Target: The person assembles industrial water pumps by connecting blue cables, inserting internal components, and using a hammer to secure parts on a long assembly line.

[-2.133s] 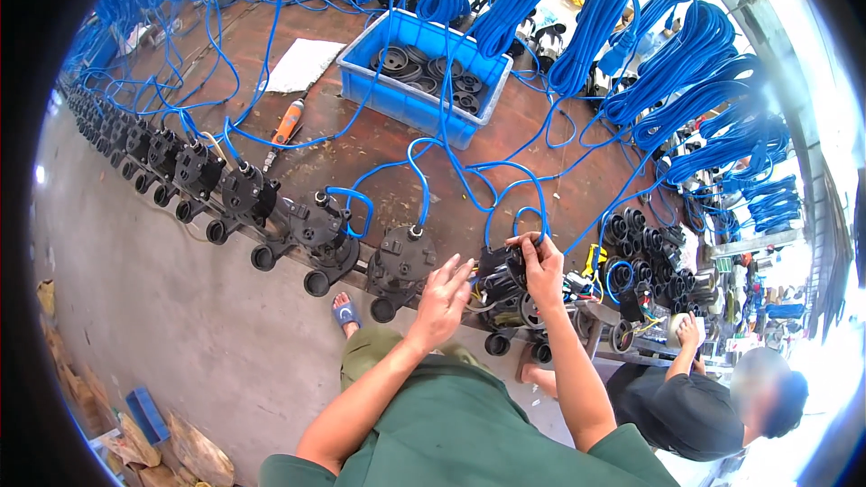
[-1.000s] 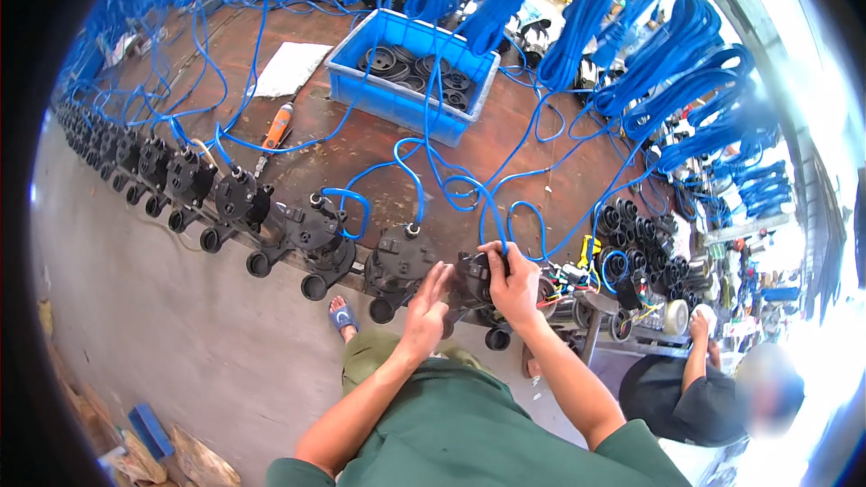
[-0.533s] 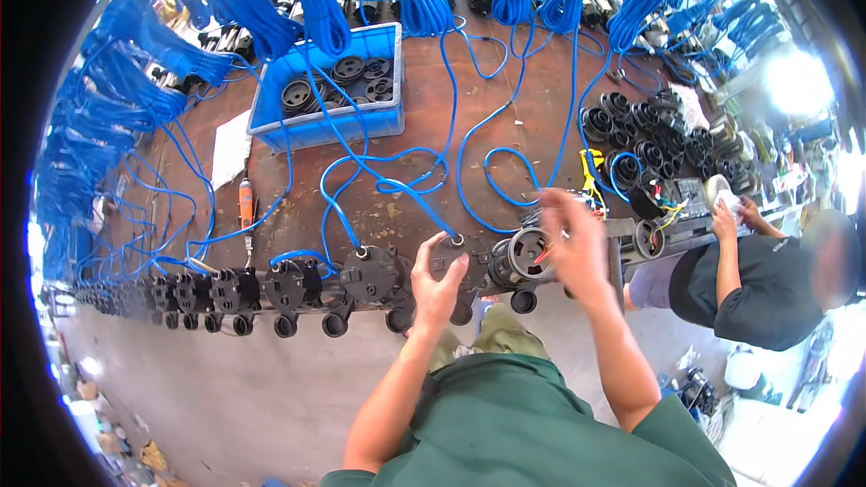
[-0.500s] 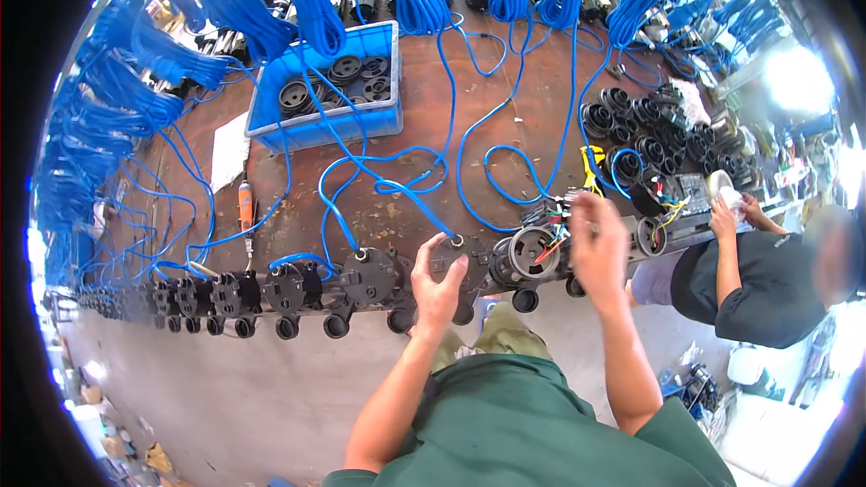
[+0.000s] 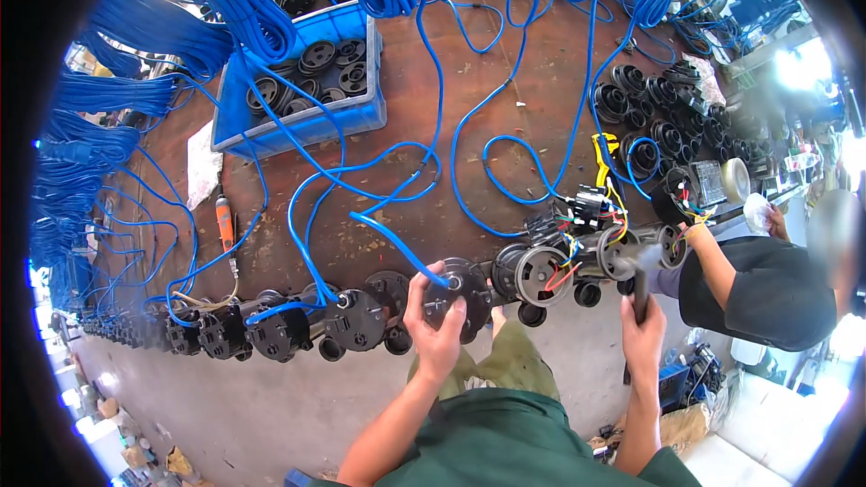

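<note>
Head view: left hand (image 5: pixel 436 325) grip clasps black pump (image 5: pixel 456 293); right hand (image 5: pixel 642 335) grip pinches dark tool (image 5: pixel 640 293); blue rectangular crate (image 5: pixel 302 122) behind

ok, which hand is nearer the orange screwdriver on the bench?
Left. The left hand grips a black pump unit at the bench edge, right of the orange screwdriver. The right hand holds a dark tool much farther right.

tool head (image 5: pixel 642 259) motion-blurred, co-worker's face blurred

Single head-worn fisheye view, looking steeply down, workbench (image 5: pixel 541 63) near, rim edges bending.
</note>
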A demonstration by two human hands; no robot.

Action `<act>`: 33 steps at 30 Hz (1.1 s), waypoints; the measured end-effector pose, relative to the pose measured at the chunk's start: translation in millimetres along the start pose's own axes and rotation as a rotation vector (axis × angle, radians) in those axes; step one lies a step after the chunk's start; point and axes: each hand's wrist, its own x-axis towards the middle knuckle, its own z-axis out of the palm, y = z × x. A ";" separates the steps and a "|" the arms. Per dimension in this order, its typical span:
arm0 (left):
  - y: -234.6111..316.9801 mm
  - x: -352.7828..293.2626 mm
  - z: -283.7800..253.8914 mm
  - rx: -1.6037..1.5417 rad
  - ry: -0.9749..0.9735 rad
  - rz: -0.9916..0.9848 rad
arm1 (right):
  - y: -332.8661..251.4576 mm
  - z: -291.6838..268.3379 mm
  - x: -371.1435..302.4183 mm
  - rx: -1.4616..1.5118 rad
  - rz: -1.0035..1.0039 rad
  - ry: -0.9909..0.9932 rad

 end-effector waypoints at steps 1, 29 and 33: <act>0.9 1.1 0.2 -0.002 0.002 0.008 | 0.0 -8.1 -10.8 0.108 0.050 -0.056; -21.0 11.7 -13.0 0.268 -0.024 0.550 | -184.4 45.0 -83.9 -0.465 -0.559 -0.581; -20.4 5.8 -23.0 0.266 0.036 0.527 | -192.7 31.5 -79.5 -0.108 -0.541 -0.705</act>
